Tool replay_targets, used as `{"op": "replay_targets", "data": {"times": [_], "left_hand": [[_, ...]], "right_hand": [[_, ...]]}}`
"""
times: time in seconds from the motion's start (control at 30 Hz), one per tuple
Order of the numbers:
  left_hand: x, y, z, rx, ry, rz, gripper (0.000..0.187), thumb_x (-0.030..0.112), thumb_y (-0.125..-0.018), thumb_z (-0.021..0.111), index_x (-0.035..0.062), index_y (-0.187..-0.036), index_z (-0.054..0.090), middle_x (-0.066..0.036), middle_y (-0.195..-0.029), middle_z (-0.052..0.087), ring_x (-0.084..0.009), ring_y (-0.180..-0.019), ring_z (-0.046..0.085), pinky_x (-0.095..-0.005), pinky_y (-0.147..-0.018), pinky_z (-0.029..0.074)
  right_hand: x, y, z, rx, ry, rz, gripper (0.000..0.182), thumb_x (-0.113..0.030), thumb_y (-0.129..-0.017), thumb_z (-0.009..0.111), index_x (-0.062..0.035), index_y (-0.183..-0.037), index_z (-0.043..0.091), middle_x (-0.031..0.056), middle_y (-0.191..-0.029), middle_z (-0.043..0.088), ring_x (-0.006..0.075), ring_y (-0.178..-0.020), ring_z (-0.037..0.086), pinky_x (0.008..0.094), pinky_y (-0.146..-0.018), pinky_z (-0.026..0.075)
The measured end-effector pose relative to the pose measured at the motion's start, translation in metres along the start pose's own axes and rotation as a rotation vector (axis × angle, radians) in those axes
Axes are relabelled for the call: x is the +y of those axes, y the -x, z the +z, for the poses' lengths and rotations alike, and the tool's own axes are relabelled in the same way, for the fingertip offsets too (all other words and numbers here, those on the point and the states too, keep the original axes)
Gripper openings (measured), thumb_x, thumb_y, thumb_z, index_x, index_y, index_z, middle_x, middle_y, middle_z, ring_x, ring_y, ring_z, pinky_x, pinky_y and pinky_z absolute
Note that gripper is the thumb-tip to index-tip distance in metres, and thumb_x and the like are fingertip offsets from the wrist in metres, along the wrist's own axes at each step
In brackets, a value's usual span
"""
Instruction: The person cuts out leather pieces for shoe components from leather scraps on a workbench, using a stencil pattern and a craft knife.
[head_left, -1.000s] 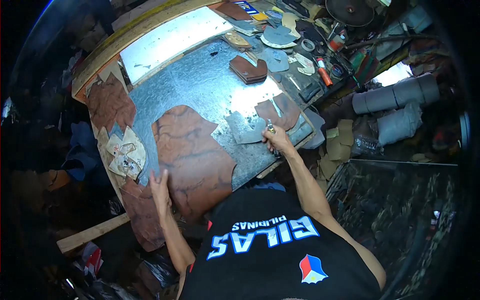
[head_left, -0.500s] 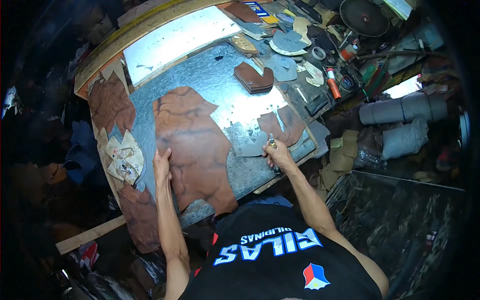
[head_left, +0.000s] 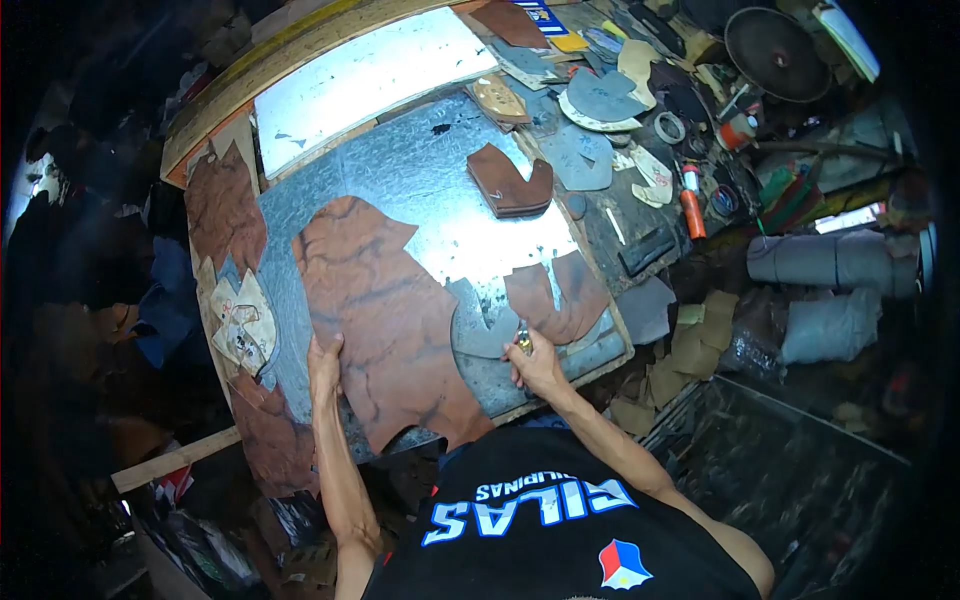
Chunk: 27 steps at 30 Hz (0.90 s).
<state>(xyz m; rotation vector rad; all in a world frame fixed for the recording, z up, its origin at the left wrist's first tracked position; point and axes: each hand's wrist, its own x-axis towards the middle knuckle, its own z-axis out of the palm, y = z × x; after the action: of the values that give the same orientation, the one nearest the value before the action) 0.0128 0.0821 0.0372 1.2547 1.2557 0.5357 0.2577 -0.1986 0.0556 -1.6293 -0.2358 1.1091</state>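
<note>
A large brown leather piece with dark streaks lies on the grey metal sheet. My left hand pinches its left edge. Near the sheet's front right, my right hand is closed around a small tool with a yellowish part; its lower end is hidden by the fingers. Just beyond that hand are a grey pattern piece and a smaller brown leather piece with a slit. A stack of cut brown pieces sits farther back.
Brown scraps and pale patterns lie at the left edge. A white board is at the back. To the right are an orange tube, a tape roll, a round dark disc and grey rolls.
The view has shifted. The large leather piece has turned slightly and slid toward the front left, with my left hand still at its edge. My right hand has moved left and nearer my body.
</note>
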Motion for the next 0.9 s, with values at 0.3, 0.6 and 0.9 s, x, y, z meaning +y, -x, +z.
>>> {"op": "replay_targets", "data": {"times": [0.3, 0.6, 0.9], "left_hand": [[0.008, 0.065, 0.035, 0.343, -0.963, 0.345, 0.063, 0.022, -0.091, 0.067, -0.0042, -0.142, 0.041, -0.031, -0.142, 0.043, -0.0445, -0.132, 0.041, -0.0471, -0.111, 0.033], [-0.026, 0.079, 0.107, 0.282, -1.145, 0.329, 0.064, 0.040, -0.093, 0.062, 0.0065, -0.144, 0.044, -0.024, -0.157, 0.026, -0.0455, -0.146, 0.019, -0.0567, -0.118, 0.015], [-0.026, 0.077, 0.107, 0.291, -1.103, 0.300, 0.061, 0.040, -0.094, 0.060, 0.0080, -0.144, 0.045, -0.023, -0.158, 0.026, -0.0440, -0.147, 0.017, -0.0578, -0.118, 0.013]], "right_hand": [[-0.033, -0.003, -0.033, -0.271, 0.641, -0.081, 0.026, -0.022, -0.091, 0.062, 0.0046, -0.091, 0.064, 0.0276, -0.075, 0.063, 0.0465, -0.072, 0.064, 0.0474, -0.067, 0.051], [-0.188, -0.222, -0.105, 0.336, 0.863, -0.562, 0.032, -0.031, -0.092, 0.061, -0.0005, -0.100, 0.065, 0.0274, -0.087, 0.066, 0.0415, -0.084, 0.066, 0.0449, -0.069, 0.050], [-0.223, -0.375, -0.122, 0.192, 0.533, -0.122, 0.046, -0.035, -0.085, 0.074, 0.0073, -0.099, 0.062, 0.0068, -0.066, 0.057, 0.0133, -0.044, 0.049, 0.0301, -0.035, 0.040]]}}
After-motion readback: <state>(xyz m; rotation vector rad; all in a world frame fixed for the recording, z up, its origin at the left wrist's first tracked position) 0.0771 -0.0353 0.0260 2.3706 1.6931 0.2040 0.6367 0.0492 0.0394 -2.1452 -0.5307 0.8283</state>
